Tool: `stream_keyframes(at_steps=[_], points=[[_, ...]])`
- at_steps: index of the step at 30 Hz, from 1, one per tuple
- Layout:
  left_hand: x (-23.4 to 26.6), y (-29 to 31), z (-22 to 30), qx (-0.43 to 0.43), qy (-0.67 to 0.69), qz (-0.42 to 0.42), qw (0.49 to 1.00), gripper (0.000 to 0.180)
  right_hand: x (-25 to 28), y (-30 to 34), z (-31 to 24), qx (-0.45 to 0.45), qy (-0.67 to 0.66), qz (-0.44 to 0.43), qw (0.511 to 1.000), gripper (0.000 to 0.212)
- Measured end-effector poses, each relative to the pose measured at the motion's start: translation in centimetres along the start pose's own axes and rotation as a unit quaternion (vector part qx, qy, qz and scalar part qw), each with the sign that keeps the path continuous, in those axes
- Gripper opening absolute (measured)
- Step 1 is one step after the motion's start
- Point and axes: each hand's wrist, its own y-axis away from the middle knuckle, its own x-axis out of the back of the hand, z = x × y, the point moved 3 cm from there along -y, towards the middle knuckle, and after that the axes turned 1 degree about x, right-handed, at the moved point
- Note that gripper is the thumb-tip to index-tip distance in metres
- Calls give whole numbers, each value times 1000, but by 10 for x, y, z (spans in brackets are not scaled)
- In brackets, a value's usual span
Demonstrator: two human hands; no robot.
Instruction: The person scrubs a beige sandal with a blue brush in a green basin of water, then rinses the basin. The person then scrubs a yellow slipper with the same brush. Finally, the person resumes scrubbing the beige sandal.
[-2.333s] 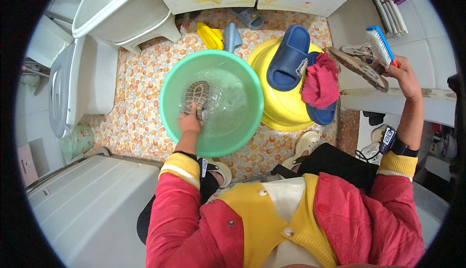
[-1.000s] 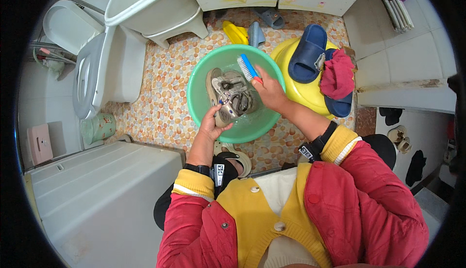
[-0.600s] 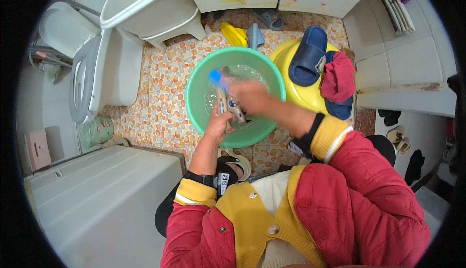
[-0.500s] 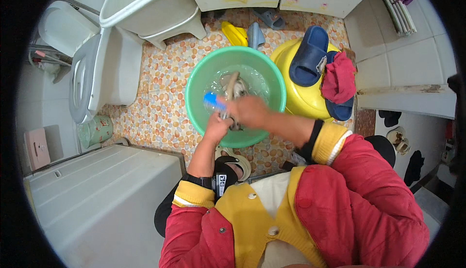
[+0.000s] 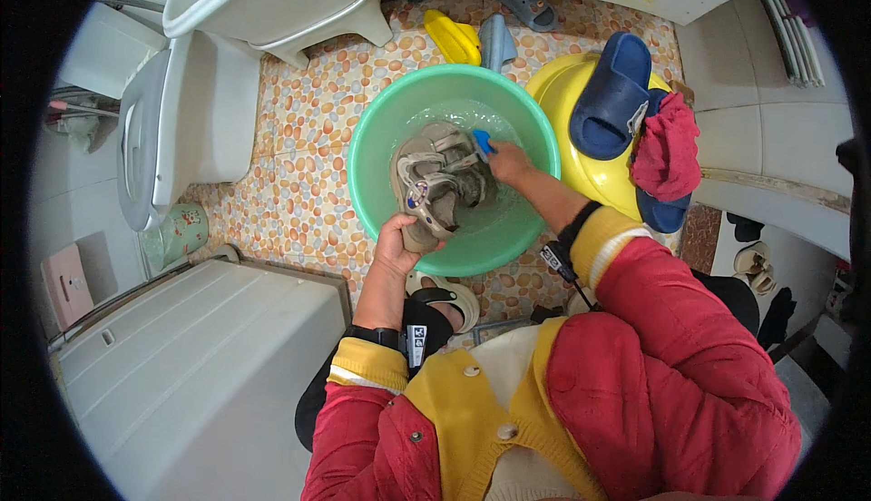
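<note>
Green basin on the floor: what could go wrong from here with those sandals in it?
The left hand holds one sandal by its near end, so it might slip loose. Water in the green basin could splash onto the patterned floor. The blue brush in the right hand might nudge the other sandal close by.

Down in the green basin (image 5: 454, 83), the left hand (image 5: 396, 245) grips a beige sandal (image 5: 408, 174) by one end; close by, the right hand (image 5: 510, 164) holds a blue brush (image 5: 483, 142)
</note>
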Motion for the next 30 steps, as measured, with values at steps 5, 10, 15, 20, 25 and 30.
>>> stream_keyframes(at_steps=[5,10,15,20,25,30], points=[[-23,-7,0,-36,-21,10,999,56,45,58,-54,162,-114,-4,980,44],[-57,4,1,-70,-130,17,989,60,68,50,-100,131,-59,16,989,44],[-65,15,7,-100,-65,43,992,57,44,60,-104,283,-102,14,953,42],[-65,15,-1,-38,-102,34,993,60,35,48,-78,107,-148,-21,983,40],[-63,16,-6,-22,1,-22,1000,60,38,41,-80,184,-167,17,969,40],[-61,18,0,-63,21,-63,996,57,46,36,-75,202,-204,29,958,42]])
